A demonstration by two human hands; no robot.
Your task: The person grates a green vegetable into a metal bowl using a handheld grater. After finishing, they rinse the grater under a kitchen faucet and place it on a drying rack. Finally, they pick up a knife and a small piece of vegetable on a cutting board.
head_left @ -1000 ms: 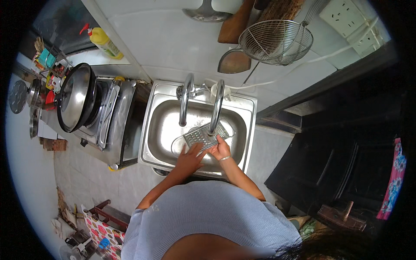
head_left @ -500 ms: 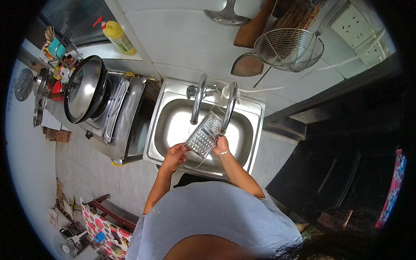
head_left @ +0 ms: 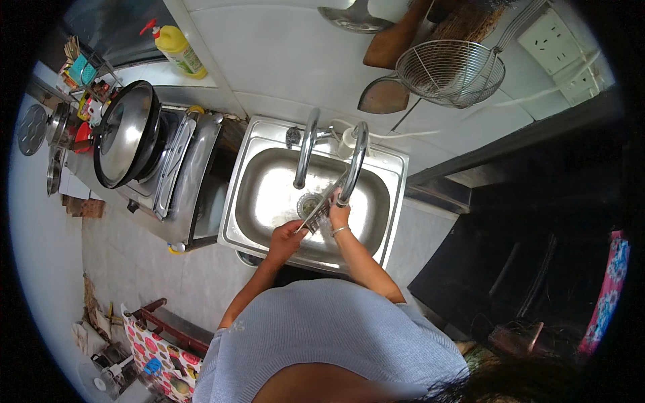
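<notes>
Over the steel sink (head_left: 232,221) I hold a flat metal grater (head_left: 318,213), turned nearly edge-on, so its holed face shows only as a narrow strip. My left hand (head_left: 287,242) pinches its lower left end. On its right side, my right hand (head_left: 339,216), with a bracelet at the wrist, grips it; the spout partly hides those fingers. Two curved chrome spouts reach over the basin: the left spout (head_left: 308,149) stands beside the grater, and the right spout (head_left: 358,161) ends right above my right hand. Below the grater, the drain (head_left: 309,203) is partly visible.
Left of the sink stands a stove (head_left: 176,164) with a lidded wok (head_left: 124,138). A yellow bottle (head_left: 180,52) with a red pump is on the sill. A wire strainer (head_left: 450,72) and a wooden spatula (head_left: 396,37) hang on the wall. A dark cabinet (head_left: 517,269) stands at right.
The grater has turned from showing its broad holed face to nearly edge-on, uncovering the drain. My left hand has shifted slightly right along with it.
</notes>
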